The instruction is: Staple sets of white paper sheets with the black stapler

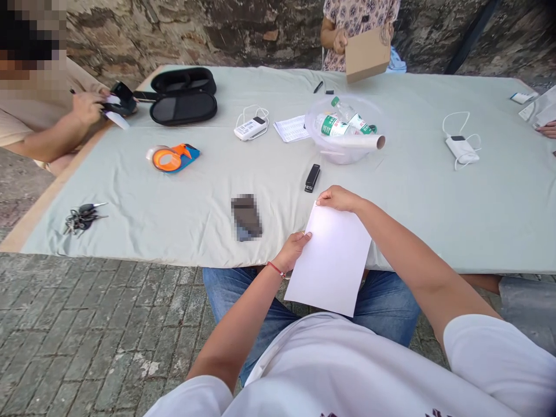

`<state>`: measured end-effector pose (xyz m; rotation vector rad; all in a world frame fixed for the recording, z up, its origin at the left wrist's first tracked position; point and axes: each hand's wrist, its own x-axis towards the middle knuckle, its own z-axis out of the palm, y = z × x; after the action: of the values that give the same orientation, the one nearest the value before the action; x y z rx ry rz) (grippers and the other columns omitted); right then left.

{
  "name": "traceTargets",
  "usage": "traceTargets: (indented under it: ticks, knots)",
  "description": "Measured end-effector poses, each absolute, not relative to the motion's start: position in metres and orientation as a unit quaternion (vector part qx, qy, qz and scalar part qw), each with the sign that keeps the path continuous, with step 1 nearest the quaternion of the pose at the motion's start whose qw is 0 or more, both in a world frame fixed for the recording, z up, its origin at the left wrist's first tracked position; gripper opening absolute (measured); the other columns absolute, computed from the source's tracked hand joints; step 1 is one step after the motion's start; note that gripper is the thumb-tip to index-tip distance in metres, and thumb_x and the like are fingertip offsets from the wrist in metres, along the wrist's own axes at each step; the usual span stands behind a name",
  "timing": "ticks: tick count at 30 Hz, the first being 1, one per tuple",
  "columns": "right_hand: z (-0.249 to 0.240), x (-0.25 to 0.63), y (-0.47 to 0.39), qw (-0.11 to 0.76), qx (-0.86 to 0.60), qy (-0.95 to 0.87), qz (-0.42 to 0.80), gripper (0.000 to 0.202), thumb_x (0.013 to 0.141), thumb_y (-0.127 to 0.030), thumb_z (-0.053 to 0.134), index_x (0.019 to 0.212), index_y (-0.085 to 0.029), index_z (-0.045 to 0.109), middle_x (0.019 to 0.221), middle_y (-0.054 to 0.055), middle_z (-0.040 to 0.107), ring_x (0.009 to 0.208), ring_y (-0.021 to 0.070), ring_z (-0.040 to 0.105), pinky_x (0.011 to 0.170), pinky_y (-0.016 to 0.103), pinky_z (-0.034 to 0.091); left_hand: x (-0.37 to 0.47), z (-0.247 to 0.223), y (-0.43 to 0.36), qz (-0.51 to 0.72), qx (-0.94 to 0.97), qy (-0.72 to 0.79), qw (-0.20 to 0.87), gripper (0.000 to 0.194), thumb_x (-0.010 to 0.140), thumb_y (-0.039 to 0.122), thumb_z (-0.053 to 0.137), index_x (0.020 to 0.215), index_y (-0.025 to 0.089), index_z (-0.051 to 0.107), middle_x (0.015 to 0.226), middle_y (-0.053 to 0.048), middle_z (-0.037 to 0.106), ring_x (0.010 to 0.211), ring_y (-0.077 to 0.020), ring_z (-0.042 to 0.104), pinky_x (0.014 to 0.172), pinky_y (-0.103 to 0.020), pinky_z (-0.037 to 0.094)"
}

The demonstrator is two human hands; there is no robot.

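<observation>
A white sheet of paper (332, 260), possibly more than one, tilts over the table's front edge above my lap. My left hand (294, 250) grips its left edge, thumb on top. At the top left corner, the fingers of my right hand (339, 198) pinch the paper. Just beyond that corner lies a black stapler (312, 178) on the cloth, touched by neither hand. To the left of my hands a dark, blurred-out flat object (247, 217) rests near the front edge.
Beyond the stapler stands a clear basin (339, 152) with plastic bottles and a cardboard tube. Around it lie printed papers (292, 128) and white corded devices (251, 128). Leftward are a tape dispenser (174, 158), keys (84, 218) and a black case (183, 104). Other people work around the table.
</observation>
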<state>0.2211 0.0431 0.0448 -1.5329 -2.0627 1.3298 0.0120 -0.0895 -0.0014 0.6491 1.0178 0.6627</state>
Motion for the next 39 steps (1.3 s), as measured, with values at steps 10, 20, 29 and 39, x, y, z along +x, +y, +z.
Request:
traceTargets:
  ticks: [10, 20, 29, 39]
  knots:
    - [0.025, 0.203, 0.091, 0.148, -0.621, -0.672, 0.375, 0.034, 0.09, -0.047, 0.051, 0.095, -0.017, 0.068, 0.086, 0.006, 0.068, 0.075, 0.0183, 0.06, 0.069, 0.03, 0.044, -0.01, -0.003, -0.077, 0.304, 0.239, 0.504, 0.773, 0.04, 0.071, 0.048, 0.079, 0.081, 0.012, 0.066, 0.073, -0.009, 0.073, 0.06, -0.0208, 0.066, 0.059, -0.032, 0.052]
    - [0.032, 0.169, 0.149, -0.084, -0.638, -0.732, 0.223, 0.054, 0.094, -0.061, 0.036, 0.115, -0.02, 0.064, 0.117, 0.014, 0.066, 0.103, 0.0317, 0.06, 0.081, 0.039, 0.045, -0.031, 0.003, -0.059, 0.215, 0.145, 0.448, 0.856, 0.039, 0.071, 0.034, 0.082, 0.095, 0.006, 0.068, 0.085, -0.016, 0.075, 0.072, -0.0258, 0.072, 0.07, -0.035, 0.057]
    - [0.015, 0.178, 0.107, -0.092, -0.587, -0.772, 0.226, 0.034, 0.096, -0.045, 0.036, 0.109, -0.023, 0.058, 0.095, 0.009, 0.068, 0.079, 0.0244, 0.06, 0.064, 0.033, 0.039, -0.027, 0.005, -0.084, 0.231, 0.15, 0.437, 0.856, 0.04, 0.071, 0.038, 0.081, 0.095, 0.008, 0.069, 0.084, -0.014, 0.075, 0.068, -0.0229, 0.071, 0.066, -0.032, 0.055]
    - [0.016, 0.18, 0.103, -0.092, -0.58, -0.762, 0.273, 0.028, 0.095, -0.046, 0.037, 0.108, -0.027, 0.053, 0.086, 0.005, 0.065, 0.074, 0.0232, 0.057, 0.061, 0.033, 0.037, -0.01, -0.01, -0.063, 0.206, 0.179, 0.492, 0.827, 0.027, 0.074, 0.032, 0.079, 0.084, 0.009, 0.068, 0.076, -0.014, 0.074, 0.062, -0.0223, 0.069, 0.063, -0.033, 0.055]
